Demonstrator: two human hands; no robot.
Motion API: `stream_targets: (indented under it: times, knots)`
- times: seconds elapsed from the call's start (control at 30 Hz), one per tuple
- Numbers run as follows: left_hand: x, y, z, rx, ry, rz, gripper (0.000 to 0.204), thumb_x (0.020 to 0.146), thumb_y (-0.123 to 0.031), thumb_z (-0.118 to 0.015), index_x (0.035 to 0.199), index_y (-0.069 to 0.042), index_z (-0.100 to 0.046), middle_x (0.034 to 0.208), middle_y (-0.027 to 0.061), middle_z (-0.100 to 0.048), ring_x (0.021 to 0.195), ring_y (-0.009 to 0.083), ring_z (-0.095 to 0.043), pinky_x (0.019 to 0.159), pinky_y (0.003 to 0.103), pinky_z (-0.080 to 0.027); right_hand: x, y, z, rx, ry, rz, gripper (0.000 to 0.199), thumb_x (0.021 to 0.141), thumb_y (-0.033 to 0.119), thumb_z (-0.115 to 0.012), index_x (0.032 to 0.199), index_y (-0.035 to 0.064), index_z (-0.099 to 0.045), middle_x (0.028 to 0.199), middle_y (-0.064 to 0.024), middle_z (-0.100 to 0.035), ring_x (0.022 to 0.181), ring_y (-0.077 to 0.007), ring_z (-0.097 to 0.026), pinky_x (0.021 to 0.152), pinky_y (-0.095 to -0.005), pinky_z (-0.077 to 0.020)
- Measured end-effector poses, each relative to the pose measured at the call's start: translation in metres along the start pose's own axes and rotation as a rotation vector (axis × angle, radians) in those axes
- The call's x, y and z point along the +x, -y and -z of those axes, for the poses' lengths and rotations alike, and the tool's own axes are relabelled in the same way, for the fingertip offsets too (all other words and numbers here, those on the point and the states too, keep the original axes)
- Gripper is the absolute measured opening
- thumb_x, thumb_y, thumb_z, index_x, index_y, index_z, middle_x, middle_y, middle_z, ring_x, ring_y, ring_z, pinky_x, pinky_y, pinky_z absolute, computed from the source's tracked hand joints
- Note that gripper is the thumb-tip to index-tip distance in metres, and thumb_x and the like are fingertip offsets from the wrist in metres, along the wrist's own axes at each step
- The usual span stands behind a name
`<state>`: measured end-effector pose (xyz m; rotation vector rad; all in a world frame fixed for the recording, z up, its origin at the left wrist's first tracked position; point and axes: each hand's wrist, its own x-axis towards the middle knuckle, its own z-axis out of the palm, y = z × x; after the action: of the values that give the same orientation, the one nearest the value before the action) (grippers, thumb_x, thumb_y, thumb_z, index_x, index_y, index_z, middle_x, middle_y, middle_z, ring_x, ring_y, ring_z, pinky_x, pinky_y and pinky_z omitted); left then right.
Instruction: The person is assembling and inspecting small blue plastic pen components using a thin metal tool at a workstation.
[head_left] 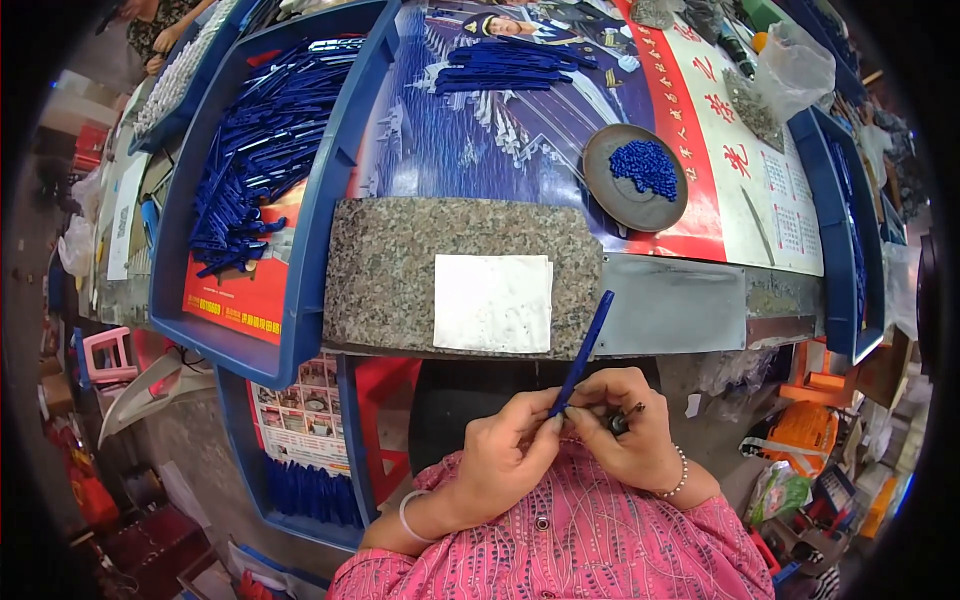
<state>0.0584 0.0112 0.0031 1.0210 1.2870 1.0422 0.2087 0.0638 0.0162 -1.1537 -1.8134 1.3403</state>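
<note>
Head view: a worktable is covered over much of its top by a printed poster [410, 140], on which blue and red areas are noted. At the table's left, a large blue tray [312, 240] is found heaped with slim blue pieces [275, 140]; a red printed sheet is partly exposed at its near end. By the table's front edge, a speckled stone slab [385, 270] is laid just beside that tray. A narrower blue tray [832, 250] is positioned at the table's right end. Below table level, to the left of the person, a lower blue tray [355, 430] is seen with more blue pieces gathered at its near end.

A loose bundle of blue pieces [515, 66] is spread on the poster's far part. The left hand [512, 443] is closed in a pinch around the lower part of a blue stick [590, 345], which is held slanting up to the right in front of the slab. The right hand [640, 440] is curled about a small dark tool [620, 423], its fingertips brought to the stick's lower end; exact contact cannot be told. A round brown dish [630, 215] is placed beyond the slab's right corner. White paper [493, 303] is laid flat on the slab. Small blue beads [645, 168] are contained in the dish.
</note>
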Motion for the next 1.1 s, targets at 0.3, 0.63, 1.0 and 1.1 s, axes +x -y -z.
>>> stream_targets:
  times: [0.3, 0.63, 1.0, 1.1]
  knots:
    - [0.002, 0.000, -0.006, 0.522, -0.187, -0.410, 0.032, 0.072, 0.004, -0.061, 0.104, 0.004, -0.056, 0.080, 0.0151, -0.063, 0.056, 0.0228, -0.062, 0.050, 0.029, -0.049, -0.005, 0.011, -0.009, -0.121, -0.123, 0.018, 0.023, 0.074, -0.005, -0.064, 0.091, 0.0023, -0.051, 0.079, -0.0054, -0.058, 0.059, -0.0070, -0.052, 0.052, -0.0209, -0.0423]
    - [-0.005, 0.002, -0.010, 0.551, -0.110, -0.404, 0.033, 0.073, 0.004, -0.059, 0.105, 0.008, -0.052, 0.077, 0.0170, -0.061, 0.061, 0.0259, -0.062, 0.054, 0.033, -0.050, -0.004, 0.011, 0.007, -0.128, 0.129, -0.116, 0.012, 0.075, 0.003, -0.060, 0.082, -0.0002, -0.052, 0.072, -0.0101, -0.050, 0.057, -0.0243, -0.051, 0.051, -0.0315, -0.0403]
    - [-0.011, -0.003, -0.005, 0.241, -0.048, -0.139, 0.025, 0.079, 0.004, -0.056, 0.104, 0.006, -0.054, 0.078, 0.0119, -0.065, 0.066, 0.0122, -0.064, 0.057, 0.024, -0.051, -0.006, 0.010, 0.008, -0.124, 0.137, -0.067, 0.009, 0.074, -0.001, -0.060, 0.080, -0.0013, -0.054, 0.069, -0.0083, -0.050, 0.055, -0.0171, -0.047, 0.050, -0.0273, -0.0375]
    - [-0.014, 0.001, -0.004, 0.060, -0.005, -0.001, 0.024, 0.081, 0.005, -0.053, 0.105, 0.007, -0.053, 0.081, 0.0098, -0.066, 0.074, 0.0094, -0.063, 0.063, 0.022, -0.051, -0.007, 0.010, 0.004, -0.133, 0.124, -0.056, 0.008, 0.073, -0.003, -0.060, 0.078, -0.0011, -0.055, 0.070, -0.0070, -0.052, 0.055, -0.0119, -0.047, 0.049, -0.0239, -0.0369]
